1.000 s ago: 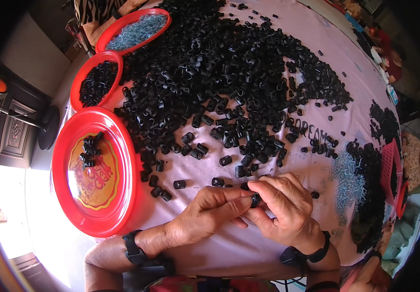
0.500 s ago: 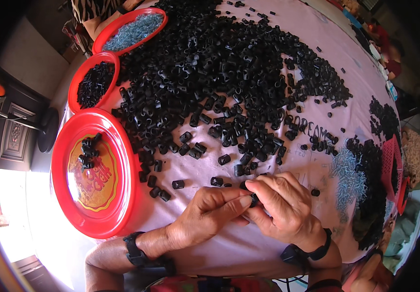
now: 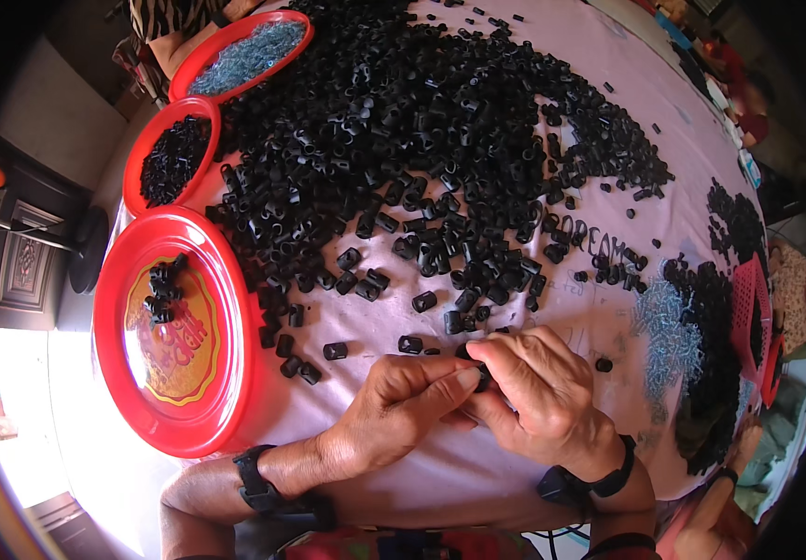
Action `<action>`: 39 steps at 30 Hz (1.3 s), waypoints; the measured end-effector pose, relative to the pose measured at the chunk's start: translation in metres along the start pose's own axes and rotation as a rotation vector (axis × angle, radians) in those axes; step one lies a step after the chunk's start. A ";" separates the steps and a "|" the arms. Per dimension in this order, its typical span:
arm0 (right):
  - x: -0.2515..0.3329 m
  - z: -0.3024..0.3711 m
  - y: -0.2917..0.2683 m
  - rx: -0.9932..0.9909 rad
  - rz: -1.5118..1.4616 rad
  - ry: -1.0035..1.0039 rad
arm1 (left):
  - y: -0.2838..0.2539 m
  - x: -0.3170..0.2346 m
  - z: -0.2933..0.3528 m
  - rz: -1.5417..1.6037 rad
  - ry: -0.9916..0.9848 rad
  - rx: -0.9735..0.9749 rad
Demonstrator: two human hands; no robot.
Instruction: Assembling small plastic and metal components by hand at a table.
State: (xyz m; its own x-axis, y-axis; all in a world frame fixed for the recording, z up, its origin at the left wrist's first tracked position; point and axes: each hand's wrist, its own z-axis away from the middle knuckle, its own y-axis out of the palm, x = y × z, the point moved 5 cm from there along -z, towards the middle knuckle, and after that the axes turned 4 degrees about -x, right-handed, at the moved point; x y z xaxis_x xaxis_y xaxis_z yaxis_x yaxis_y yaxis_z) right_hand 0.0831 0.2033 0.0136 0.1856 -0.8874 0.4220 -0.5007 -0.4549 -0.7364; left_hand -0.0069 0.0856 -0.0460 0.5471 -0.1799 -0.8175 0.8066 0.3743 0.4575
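My hands meet low in the middle, just above the cloth, pinching a small black plastic piece (image 3: 483, 377) between them. The thumb and forefinger of my left hand (image 3: 401, 411) close on it from the left. My right hand (image 3: 545, 392) grips it from the right with bent fingers, which hide most of it. Several loose black cylindrical caps (image 3: 335, 351) lie just beyond my left hand. Farther off, a big heap of such caps (image 3: 375, 121) spreads over the pink cloth (image 3: 347, 322). A few joined black pieces (image 3: 164, 289) rest on the red oval plate (image 3: 244, 355) at left.
Behind that plate stand a red dish (image 3: 132, 173) of small black parts and a red tray (image 3: 184, 89) of clear bluish pieces. At right are more bluish pieces (image 3: 666, 336), dark parts (image 3: 709, 373) and a pink basket (image 3: 749, 313). Other people's arms show at the top left and lower right.
The whole picture has shifted slightly left. My hands stay together on the black piece, with only small finger movement, and the right fingers now cover a little more of it.
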 end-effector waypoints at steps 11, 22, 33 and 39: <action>-0.001 -0.003 -0.006 -0.023 -0.065 -0.002 | 0.002 -0.002 0.000 0.049 0.069 0.070; -0.011 -0.007 -0.017 0.101 -0.362 0.160 | -0.002 -0.006 0.002 -0.084 0.072 0.045; -0.009 -0.007 -0.023 0.016 -0.360 0.349 | -0.008 -0.012 0.002 -0.123 0.176 -0.091; -0.008 -0.005 -0.017 0.007 -0.355 0.326 | -0.010 -0.009 0.002 -0.014 0.189 -0.088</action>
State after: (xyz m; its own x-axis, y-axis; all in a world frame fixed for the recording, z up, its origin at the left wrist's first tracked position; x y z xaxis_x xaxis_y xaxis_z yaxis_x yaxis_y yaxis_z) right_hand 0.0861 0.2180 0.0250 0.0686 -0.6081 0.7909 -0.4485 -0.7269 -0.5200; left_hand -0.0196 0.0815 -0.0419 0.4773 -0.0151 -0.8786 0.7869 0.4523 0.4198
